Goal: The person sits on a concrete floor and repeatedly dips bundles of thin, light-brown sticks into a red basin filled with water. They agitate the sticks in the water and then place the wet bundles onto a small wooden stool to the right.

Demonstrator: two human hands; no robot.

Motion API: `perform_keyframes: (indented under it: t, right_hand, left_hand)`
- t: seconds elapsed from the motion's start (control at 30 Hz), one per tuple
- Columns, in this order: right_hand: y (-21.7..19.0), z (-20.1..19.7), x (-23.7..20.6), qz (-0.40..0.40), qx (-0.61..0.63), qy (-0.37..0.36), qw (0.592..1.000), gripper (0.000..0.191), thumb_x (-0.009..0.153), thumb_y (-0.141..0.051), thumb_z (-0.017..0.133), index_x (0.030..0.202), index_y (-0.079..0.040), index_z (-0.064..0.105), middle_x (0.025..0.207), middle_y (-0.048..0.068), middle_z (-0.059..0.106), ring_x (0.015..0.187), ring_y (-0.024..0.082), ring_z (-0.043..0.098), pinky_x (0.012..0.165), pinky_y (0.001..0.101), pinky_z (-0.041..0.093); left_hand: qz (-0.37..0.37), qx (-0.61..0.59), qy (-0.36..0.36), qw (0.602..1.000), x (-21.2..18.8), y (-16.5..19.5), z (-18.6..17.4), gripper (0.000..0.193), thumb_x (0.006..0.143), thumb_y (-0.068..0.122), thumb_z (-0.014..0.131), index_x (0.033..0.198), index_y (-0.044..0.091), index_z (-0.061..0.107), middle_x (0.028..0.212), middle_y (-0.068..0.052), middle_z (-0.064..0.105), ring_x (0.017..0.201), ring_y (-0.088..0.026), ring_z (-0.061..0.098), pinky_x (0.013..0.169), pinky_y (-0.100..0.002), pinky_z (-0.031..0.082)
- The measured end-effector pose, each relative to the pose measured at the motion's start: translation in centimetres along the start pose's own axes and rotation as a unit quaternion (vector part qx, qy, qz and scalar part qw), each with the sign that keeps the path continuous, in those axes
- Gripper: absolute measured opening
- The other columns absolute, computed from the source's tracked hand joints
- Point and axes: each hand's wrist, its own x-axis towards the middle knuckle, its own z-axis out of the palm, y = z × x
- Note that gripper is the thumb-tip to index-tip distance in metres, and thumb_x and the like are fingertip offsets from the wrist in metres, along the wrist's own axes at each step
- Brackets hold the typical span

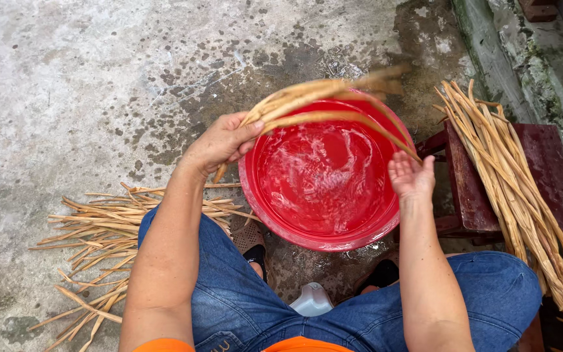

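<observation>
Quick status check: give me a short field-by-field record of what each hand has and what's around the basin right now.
left hand: grips a bundle of long tan strips, blurred, over the basin
right hand: open, palm up, empty, at the basin's right rim
red basin: on the ground between the knees, holds rippling water
dark red stool: right of the basin, carries a pile of strips
loose strips: scattered on the ground at left
concrete ground: splashed wet near the basin

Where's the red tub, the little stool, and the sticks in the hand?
red tub [298, 238], head view, on its near rim.
dark red stool [552, 176], head view, on the bare seat top.
strips in the left hand [307, 94], head view, mid-bundle above the tub.
</observation>
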Motion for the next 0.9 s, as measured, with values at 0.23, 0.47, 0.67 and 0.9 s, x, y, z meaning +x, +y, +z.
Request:
perform_keyframes:
  t: [0.23, 0.47, 0.67, 0.9]
  right_hand:
    - [4.9, 5.9, -8.1, 0.169, -0.220, -0.311, 0.909, 0.093, 0.088, -0.070, 0.041, 0.153, -0.004, 0.036, 0.142, 0.021, 0.058, 0.126, 0.030, 0.060, 0.105, 0.0429, 0.052]
    - [7.7, 5.5, -8.3, 0.138, -0.168, -0.274, 0.937, 0.049, 0.104, -0.025, 0.066, 0.143, 0.002, 0.053, 0.114, 0.016, 0.069, 0.102, 0.027, 0.068, 0.092, 0.0406, 0.060]
    - [6.7, 5.3, -7.3, 0.177, -0.072, -0.247, 0.950, 0.037, 0.099, -0.024, 0.056, 0.126, 0.000, 0.060, 0.099, 0.018, 0.074, 0.084, 0.024, 0.074, 0.075, 0.0386, 0.065]
    - [5.5, 4.1, -5.0, 0.131, 0.030, -0.208, 0.969, 0.027, 0.105, -0.013, 0.058, 0.130, -0.002, 0.062, 0.082, 0.007, 0.067, 0.066, 0.014, 0.065, 0.066, 0.0294, 0.061]
  left_hand:
    - [-0.054, 0.068, 0.012, 0.996, 2.4, -2.3, 6.6, 0.032, 0.103, 0.036, 0.055, 0.105, 0.008, 0.069, 0.063, 0.004, 0.054, 0.049, -0.005, 0.043, 0.042, -0.022, 0.039]
    - [-0.011, 0.309, -0.121, 0.943, 3.8, -8.1, 14.6, 0.034, 0.104, 0.032, 0.051, 0.101, 0.006, 0.073, 0.084, -0.015, 0.073, 0.071, -0.021, 0.067, 0.073, -0.040, 0.056]
    - [0.034, 0.311, -0.178, 0.933, 4.4, -10.9, 15.4, 0.041, 0.101, 0.041, 0.055, 0.096, 0.002, 0.068, 0.075, -0.014, 0.069, 0.071, -0.025, 0.070, 0.070, -0.046, 0.056]
    - [0.022, 0.306, -0.216, 0.927, 3.4, -9.4, 16.7, 0.037, 0.101, 0.042, 0.053, 0.096, 0.009, 0.068, 0.070, -0.008, 0.065, 0.062, -0.018, 0.063, 0.061, -0.040, 0.055]
